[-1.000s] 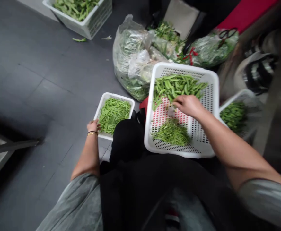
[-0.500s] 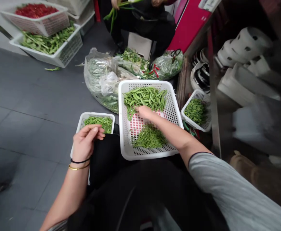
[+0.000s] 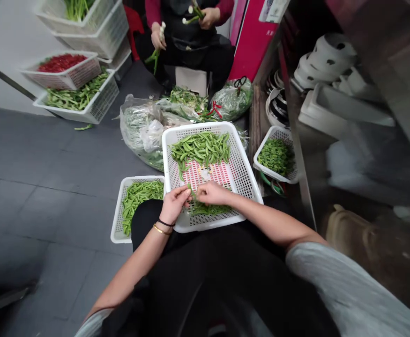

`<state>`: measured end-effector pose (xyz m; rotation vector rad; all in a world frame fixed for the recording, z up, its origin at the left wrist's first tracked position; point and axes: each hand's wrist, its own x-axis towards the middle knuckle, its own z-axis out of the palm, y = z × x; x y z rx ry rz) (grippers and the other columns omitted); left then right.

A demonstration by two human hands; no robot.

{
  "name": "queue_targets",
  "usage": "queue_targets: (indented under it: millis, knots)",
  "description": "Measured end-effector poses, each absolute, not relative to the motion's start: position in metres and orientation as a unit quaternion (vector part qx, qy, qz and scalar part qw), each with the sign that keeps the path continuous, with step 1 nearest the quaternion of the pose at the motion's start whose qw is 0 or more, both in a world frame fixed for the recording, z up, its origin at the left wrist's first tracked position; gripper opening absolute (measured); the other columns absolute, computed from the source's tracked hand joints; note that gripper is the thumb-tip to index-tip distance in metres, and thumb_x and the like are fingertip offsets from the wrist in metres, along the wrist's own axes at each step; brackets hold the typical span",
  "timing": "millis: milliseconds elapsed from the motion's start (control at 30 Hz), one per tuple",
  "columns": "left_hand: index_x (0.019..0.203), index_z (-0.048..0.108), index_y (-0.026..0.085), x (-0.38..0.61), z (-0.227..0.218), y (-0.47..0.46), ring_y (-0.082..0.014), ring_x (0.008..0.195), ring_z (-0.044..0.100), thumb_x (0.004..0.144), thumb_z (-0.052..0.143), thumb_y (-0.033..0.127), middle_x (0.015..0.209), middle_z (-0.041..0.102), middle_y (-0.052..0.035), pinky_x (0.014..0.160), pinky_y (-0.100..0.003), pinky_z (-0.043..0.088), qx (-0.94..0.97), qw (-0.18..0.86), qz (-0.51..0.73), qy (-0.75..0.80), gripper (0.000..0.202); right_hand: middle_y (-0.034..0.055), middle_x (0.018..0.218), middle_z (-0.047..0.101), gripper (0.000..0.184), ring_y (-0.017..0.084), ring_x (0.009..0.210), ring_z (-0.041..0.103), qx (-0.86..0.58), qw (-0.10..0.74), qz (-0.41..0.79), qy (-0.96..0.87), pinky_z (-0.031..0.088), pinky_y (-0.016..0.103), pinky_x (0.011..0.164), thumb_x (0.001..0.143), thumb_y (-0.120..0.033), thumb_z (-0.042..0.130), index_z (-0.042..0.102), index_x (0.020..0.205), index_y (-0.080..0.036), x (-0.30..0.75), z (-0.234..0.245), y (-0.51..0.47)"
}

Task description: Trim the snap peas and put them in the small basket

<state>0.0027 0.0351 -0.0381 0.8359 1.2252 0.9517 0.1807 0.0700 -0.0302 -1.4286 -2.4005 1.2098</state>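
Note:
My left hand (image 3: 175, 203) pinches a green pea pod (image 3: 190, 187) between thumb and fingers, over the near left part of a large white basket (image 3: 168, 161). Close beside it, my right hand (image 3: 212, 193) is closed, its fingertips at the pod's other end. A pile of whole pea pods (image 3: 203, 147) lies in the far half of this basket. Below my right hand is a heap of thin green trimmings (image 3: 210, 209), partly covered by it. Left of my knee, a smaller white basket (image 3: 117, 220) holds more pods (image 3: 137, 194).
Across from me a person (image 3: 190, 42) holds green stalks in both hands. Plastic bags of greens (image 3: 137, 126) lie beyond my basket. Stacked baskets (image 3: 97, 100) stand at the far left. A basket of leafy greens (image 3: 277, 157) and a metal shelf (image 3: 301, 180) are on the right.
My right hand has come back from the pod pile toward me. My left hand has moved right from above the smaller basket, and the two meet at a pea pod. The view has shifted.

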Motion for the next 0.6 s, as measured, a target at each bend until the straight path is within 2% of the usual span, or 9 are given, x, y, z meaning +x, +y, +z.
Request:
queue_targets:
  millis: [100, 167, 233, 333, 500, 600]
  knots:
    - [0.073, 0.069, 0.012, 0.007, -0.031, 0.033, -0.0081, 0.042, 0.052, 0.063, 0.077, 0.033, 0.05, 0.06, -0.0001, 0.043, -0.019, 0.044, 0.383, 0.653, 0.409, 0.509, 0.025, -0.003, 0.056, 0.06, 0.011, 0.009, 0.055, 0.056, -0.413, 0.124, 0.495, -0.754, 0.039, 0.019, 0.056, 0.077, -0.024, 0.057, 0.063, 0.074, -0.015, 0.186, -0.017, 0.046]
    - [0.071, 0.068, 0.012, 0.008, -0.024, 0.03, -0.0078, 0.041, 0.052, 0.062, 0.078, 0.033, 0.049, 0.061, -0.0007, 0.042, -0.018, 0.044, 0.369, 0.689, 0.387, 0.49, 0.025, -0.0027, 0.06, 0.061, 0.019, 0.01, 0.055, 0.057, -0.407, 0.197, 0.545, -0.706, 0.041, 0.02, 0.055, 0.081, -0.031, 0.055, 0.062, 0.087, -0.015, 0.192, -0.013, 0.045]
    - [0.072, 0.068, 0.011, 0.009, -0.016, 0.028, -0.0075, 0.039, 0.052, 0.06, 0.079, 0.033, 0.049, 0.061, -0.0011, 0.04, -0.016, 0.043, 0.357, 0.713, 0.365, 0.481, 0.027, -0.0013, 0.068, 0.063, 0.025, 0.01, 0.059, 0.058, -0.411, 0.274, 0.542, -0.68, 0.042, 0.021, 0.058, 0.083, -0.034, 0.054, 0.06, 0.097, -0.015, 0.198, -0.01, 0.053]
    - [0.075, 0.069, 0.01, 0.009, -0.004, 0.03, -0.0074, 0.036, 0.052, 0.059, 0.08, 0.031, 0.046, 0.06, -0.0008, 0.038, -0.016, 0.043, 0.353, 0.729, 0.35, 0.47, 0.028, 0.0, 0.072, 0.063, 0.017, 0.01, 0.065, 0.057, -0.39, 0.315, 0.473, -0.725, 0.042, 0.022, 0.063, 0.082, -0.029, 0.056, 0.062, 0.086, -0.014, 0.203, -0.002, 0.064]
    - [0.072, 0.065, 0.008, 0.017, 0.004, 0.036, -0.0062, 0.033, 0.049, 0.062, 0.077, 0.023, 0.048, 0.06, -0.0004, 0.032, -0.015, 0.04, 0.315, 0.768, 0.348, 0.435, 0.021, 0.0022, 0.073, 0.061, 0.014, 0.012, 0.066, 0.052, -0.387, 0.287, 0.29, -0.827, 0.037, 0.024, 0.064, 0.083, -0.022, 0.05, 0.059, 0.076, -0.014, 0.193, 0.016, 0.059]
    - [0.067, 0.061, 0.01, 0.021, 0.001, 0.036, -0.006, 0.035, 0.051, 0.065, 0.074, 0.019, 0.046, 0.057, 0.0016, 0.036, -0.014, 0.043, 0.244, 0.774, 0.407, 0.419, 0.016, 0.0067, 0.078, 0.06, 0.016, 0.015, 0.069, 0.051, -0.44, 0.272, 0.15, -0.843, 0.036, 0.026, 0.063, 0.084, -0.021, 0.046, 0.058, 0.076, -0.013, 0.19, 0.021, 0.049]
